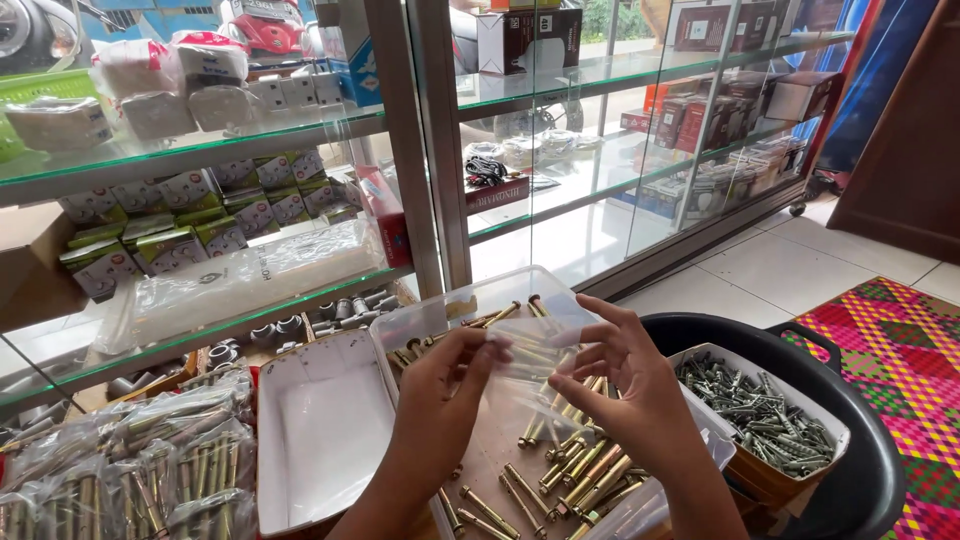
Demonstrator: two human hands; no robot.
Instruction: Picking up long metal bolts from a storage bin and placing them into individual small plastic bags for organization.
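- Our left hand [447,372] pinches one edge of a small clear plastic bag [527,352].
- Our right hand [622,372] grips the other edge, fingers spread.
- The bag hangs above a clear tray [432,316] of brass-coloured anchor bolts [578,468].
- A box of grey bolts [765,412] sits in a black tub [868,468] at right.
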